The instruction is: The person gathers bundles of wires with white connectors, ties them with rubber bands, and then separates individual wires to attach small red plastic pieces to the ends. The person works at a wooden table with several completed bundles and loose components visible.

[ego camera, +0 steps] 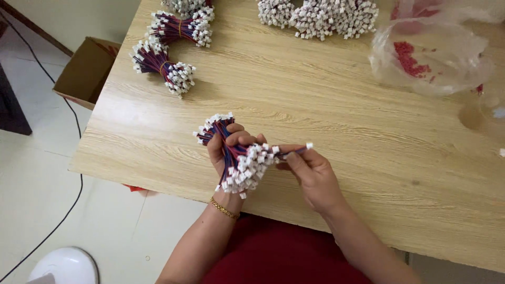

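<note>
My left hand (227,152) grips a bundle of short red-and-blue wires (239,160) with white plastic connectors at both ends, held over the near edge of the wooden table (336,105). My right hand (311,173) pinches a single wire with a white connector (308,146) at its tip, its other end touching the bundle. A gold bracelet (224,209) sits on my left wrist.
Two tied wire bundles (164,64) (181,26) lie at the table's far left. More connector bundles (318,16) sit at the far middle. A clear plastic bag with red bits (426,55) is at the far right. A cardboard box (84,71) and a black cable are on the floor at left.
</note>
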